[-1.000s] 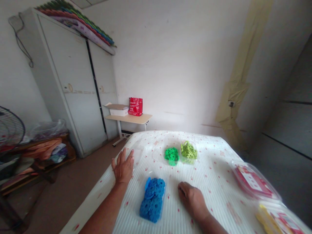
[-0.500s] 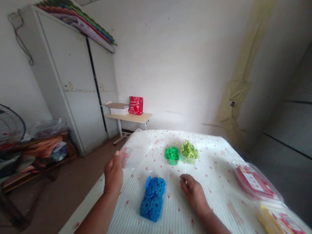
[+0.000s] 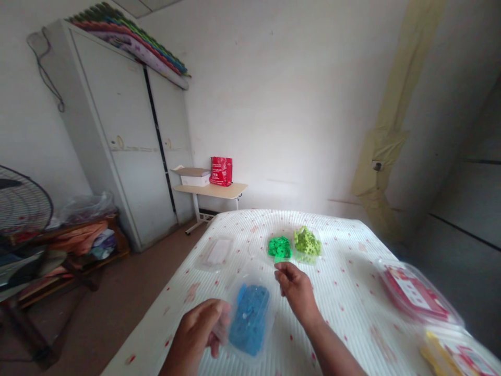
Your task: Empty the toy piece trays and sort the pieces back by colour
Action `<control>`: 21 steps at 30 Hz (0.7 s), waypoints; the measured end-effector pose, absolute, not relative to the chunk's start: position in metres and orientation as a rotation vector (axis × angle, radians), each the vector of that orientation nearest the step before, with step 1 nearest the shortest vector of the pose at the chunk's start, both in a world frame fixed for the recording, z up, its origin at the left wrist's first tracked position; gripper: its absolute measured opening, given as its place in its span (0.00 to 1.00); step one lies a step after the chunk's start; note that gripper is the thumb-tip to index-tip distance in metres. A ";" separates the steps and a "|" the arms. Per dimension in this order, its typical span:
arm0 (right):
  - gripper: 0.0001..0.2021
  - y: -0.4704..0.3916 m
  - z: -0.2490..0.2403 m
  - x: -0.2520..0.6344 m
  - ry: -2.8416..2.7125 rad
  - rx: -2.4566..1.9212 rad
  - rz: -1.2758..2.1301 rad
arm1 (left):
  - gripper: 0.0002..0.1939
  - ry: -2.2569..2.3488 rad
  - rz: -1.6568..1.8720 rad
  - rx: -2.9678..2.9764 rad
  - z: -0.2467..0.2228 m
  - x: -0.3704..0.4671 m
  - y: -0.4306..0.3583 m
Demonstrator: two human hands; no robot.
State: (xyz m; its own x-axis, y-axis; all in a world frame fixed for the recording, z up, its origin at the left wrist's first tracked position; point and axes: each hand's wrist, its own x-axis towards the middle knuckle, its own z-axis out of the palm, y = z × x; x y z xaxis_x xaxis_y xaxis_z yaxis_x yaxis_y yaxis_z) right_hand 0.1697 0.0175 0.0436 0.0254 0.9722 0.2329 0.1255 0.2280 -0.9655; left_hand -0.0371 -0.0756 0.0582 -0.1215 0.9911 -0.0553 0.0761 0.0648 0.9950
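Note:
A clear plastic lid (image 3: pixel 270 325) lies over the box of blue flower-shaped plastic pieces (image 3: pixel 248 321) and makes them look hazy. My left hand (image 3: pixel 201 329) grips its left edge, with the thumb on top and fingers underneath. Whether the lid is seated on the box cannot be told. Beside the far right corner of the lid, my right hand (image 3: pixel 295 287) has its fingers curled into a pinch; what is between them, if anything, is hidden. Beyond it stand an open box of green pieces (image 3: pixel 279 248) and an open box of lime-green pieces (image 3: pixel 307 243).
Another clear lid (image 3: pixel 217 253) lies at the table's left side. On the right are a closed box of pink pieces (image 3: pixel 417 292) and a box of yellow pieces (image 3: pixel 450 355). A patterned white cloth (image 3: pixel 344 303) covers the table. A fan (image 3: pixel 23 203) stands at left.
My left hand has come toward me and to the right, bringing a clear lid over the blue pieces. My right hand has moved slightly forward and left, toward the lid's corner.

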 end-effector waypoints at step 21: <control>0.10 0.044 0.022 0.161 -1.624 -1.230 0.744 | 0.17 1.694 0.943 1.487 0.040 -0.052 -0.038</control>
State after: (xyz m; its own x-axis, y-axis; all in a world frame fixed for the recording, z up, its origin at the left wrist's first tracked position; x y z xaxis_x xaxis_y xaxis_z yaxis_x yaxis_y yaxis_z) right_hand 0.1612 0.0442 0.0225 -0.0602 0.9472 0.3150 0.3803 0.3136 -0.8701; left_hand -0.0524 -0.0376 0.0404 -0.1119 0.9932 -0.0309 0.4969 0.0828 0.8639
